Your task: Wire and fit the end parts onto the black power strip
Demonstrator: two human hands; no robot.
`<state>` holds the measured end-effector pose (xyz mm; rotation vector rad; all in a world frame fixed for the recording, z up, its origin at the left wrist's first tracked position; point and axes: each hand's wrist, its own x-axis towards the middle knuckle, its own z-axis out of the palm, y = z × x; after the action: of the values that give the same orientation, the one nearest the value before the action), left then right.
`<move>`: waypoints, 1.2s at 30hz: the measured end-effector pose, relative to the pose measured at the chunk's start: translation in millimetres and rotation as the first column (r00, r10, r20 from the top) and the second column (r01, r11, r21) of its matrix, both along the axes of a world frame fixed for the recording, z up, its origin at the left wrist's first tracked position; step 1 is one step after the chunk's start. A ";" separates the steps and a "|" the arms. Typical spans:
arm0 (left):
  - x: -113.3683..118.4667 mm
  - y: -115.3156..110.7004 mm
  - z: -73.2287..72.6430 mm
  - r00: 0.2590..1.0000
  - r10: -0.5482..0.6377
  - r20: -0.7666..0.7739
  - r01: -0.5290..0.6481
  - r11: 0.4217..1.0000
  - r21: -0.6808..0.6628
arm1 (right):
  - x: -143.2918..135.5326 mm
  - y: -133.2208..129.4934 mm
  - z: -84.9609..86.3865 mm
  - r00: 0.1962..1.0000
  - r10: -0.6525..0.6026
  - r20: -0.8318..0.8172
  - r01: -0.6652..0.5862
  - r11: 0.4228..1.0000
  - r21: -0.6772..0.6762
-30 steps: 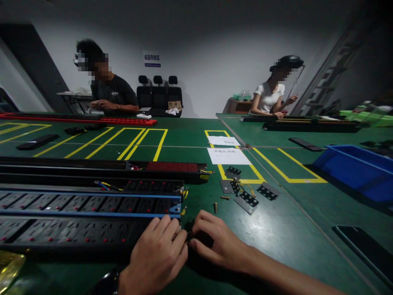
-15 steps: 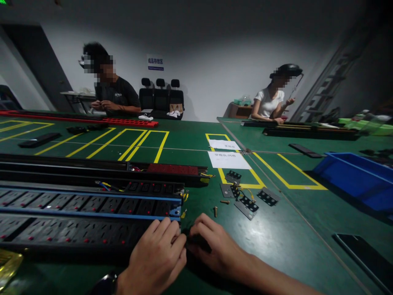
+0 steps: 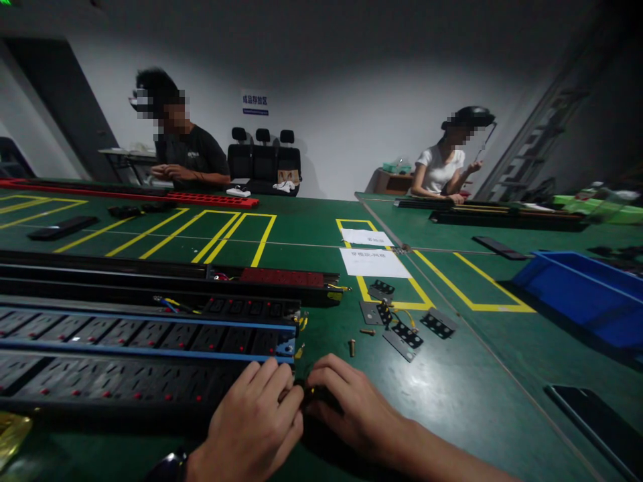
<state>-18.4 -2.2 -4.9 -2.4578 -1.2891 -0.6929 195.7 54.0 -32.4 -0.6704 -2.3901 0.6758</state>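
My left hand is curled over the right end of the nearest black power strip, covering it. Close beside it, my right hand has its fingers bent together at that same end. A small dark piece with a yellow glint shows at its fingertips, too hidden to name. Behind the hands lies a blue-edged power strip with yellow wire at its end. Two screws, one a brass-coloured screw, lie beyond my right hand. Several black perforated brackets are scattered past them.
Further black rails and a red socket block lie behind the strips. A blue bin and a phone are on the right. White paper sheets lie mid-table. A co-worker sits across, another person further right.
My right hand has shifted slightly left and down, towards the strip's end, and a yellow glint now shows at its fingers. My left hand stays at the strip's end.
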 end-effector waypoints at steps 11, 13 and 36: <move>0.7 3.0 3.2 0.996 -0.070 -0.062 0.075 0.995 0.069 | -5.7 3.0 -8.3 0.984 -0.167 -0.064 0.152 0.971 -0.186; 0.7 2.6 3.2 0.996 -0.073 -0.057 0.078 0.994 0.078 | -6.1 2.8 -7.3 0.983 -0.174 -0.064 0.159 0.968 -0.196; -1.2 2.4 3.5 0.996 -0.063 -0.070 0.064 0.998 0.022 | -3.9 2.4 -14.6 0.971 -0.204 -0.125 0.221 0.965 0.141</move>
<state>-19.6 0.2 -1.4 -2.4896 -1.1751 -0.6292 191.7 56.4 -47.0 -0.7886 -2.2031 0.4214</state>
